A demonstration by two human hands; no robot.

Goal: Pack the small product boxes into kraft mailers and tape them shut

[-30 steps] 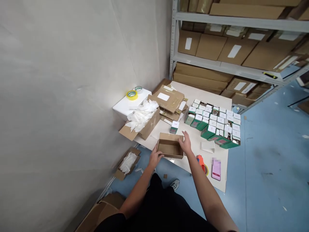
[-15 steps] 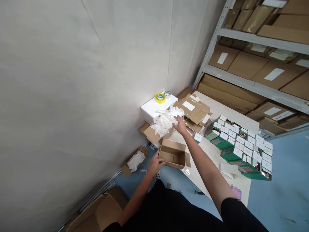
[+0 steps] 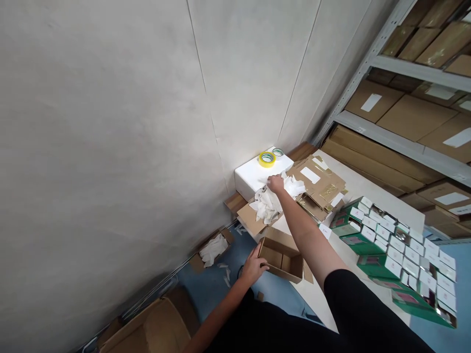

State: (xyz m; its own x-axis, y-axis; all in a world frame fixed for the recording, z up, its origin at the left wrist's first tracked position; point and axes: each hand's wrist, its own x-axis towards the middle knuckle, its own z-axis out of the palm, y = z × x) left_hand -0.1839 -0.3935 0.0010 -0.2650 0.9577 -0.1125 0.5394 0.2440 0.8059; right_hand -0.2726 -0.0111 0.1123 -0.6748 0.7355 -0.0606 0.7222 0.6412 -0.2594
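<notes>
Left hand: the left hand (image 3: 253, 267) grips the near-left wall of a small box (image 3: 281, 255), fingers wrapped over the edge.
Small box: plain brown cardboard, open at the top, flaps turned out, nothing visible inside; it sits upright at the near edge of a pale board (image 3: 355, 186), just past the person's dark-clothed lap.
Right hand: the right hand (image 3: 275, 184) is stretched far forward, arm straight over the small box, and lies on top of a heap of white packing paper (image 3: 268, 206).
Right grip: the fingers bend down into the paper, but whether they have closed on a piece cannot be told.
Packing paper: a crumpled heap that fills an open carton (image 3: 248, 219) and spills over its rim – the carton stands between the small box and a white foam box (image 3: 253, 175).
Foam box: against the wall in the corner, with a yellow tape roll (image 3: 267, 159) on it and a second tape roll (image 3: 278, 152) just beside that.
Flat cardboard: a loose stack of folded cartons (image 3: 320, 184) with white labels, touching the paper heap on the right.
Green packs: rows of green-and-white packs (image 3: 390, 245) on the board, well to the right of the arm.
Floor: blue, and on it – close to the wall – a floor box (image 3: 211, 250) holding more white paper, with a few scraps beside it.
Near left: a large carton (image 3: 154, 326) at the bottom edge.
Shelf: a grey metal shelf (image 3: 397, 142) on the right, stacked with brown cartons.
</notes>
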